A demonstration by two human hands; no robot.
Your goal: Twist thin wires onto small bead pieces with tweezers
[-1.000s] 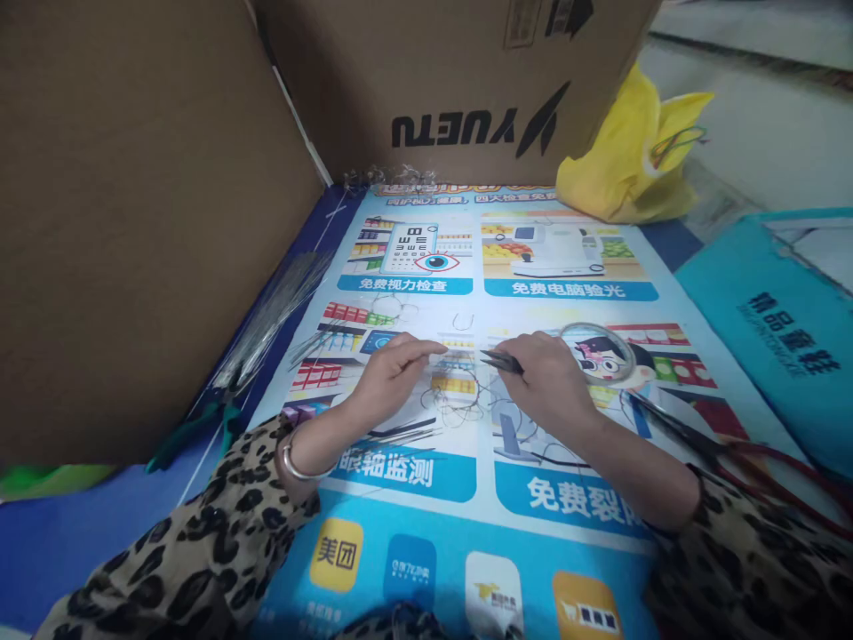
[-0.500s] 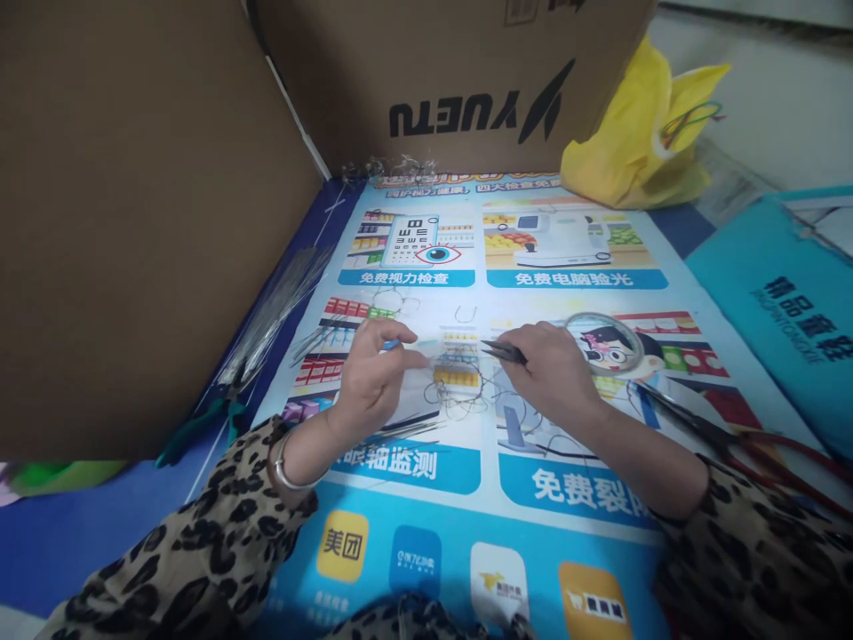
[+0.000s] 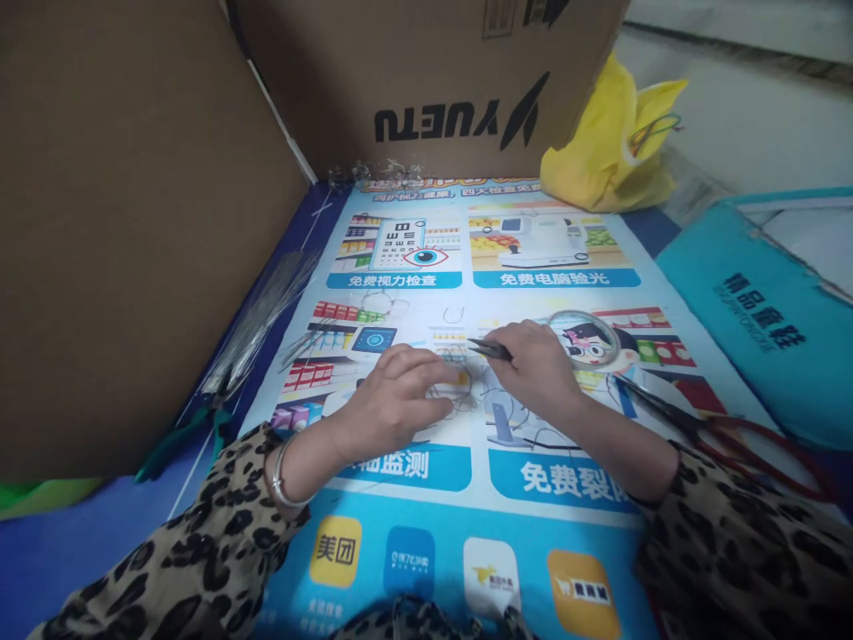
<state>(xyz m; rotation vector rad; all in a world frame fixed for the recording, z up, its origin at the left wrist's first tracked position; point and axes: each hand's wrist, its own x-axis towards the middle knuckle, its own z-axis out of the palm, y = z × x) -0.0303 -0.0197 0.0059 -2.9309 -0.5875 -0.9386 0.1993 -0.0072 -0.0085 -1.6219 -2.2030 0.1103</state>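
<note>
My right hand (image 3: 538, 369) is wrapped round a small pair of dark needle-nose pliers (image 3: 490, 348); its tips point left and its handles are hidden in the palm. My left hand (image 3: 393, 400) reaches over a loose tangle of thin wire (image 3: 458, 391), thumb and fingers apart. Whether the fingertips touch the wire I cannot tell. A short U-shaped wire (image 3: 454, 316) lies just beyond both hands. Past my left hand, thin bent wire loops (image 3: 388, 305) rest on the printed poster (image 3: 466, 484).
Cardboard (image 3: 426, 53) walls the left and back. Left lie a bundle of straight wires (image 3: 263, 311) and green-handled pliers (image 3: 217, 418). On the right are a tape roll (image 3: 617, 342), red-handled scissors (image 3: 706, 431), a teal box (image 3: 720, 258) and a yellow bag (image 3: 593, 164).
My left hand has turned palm down and its fingers have opened out over the wire tangle. My right hand still holds the pliers. The whole view has shifted slightly.
</note>
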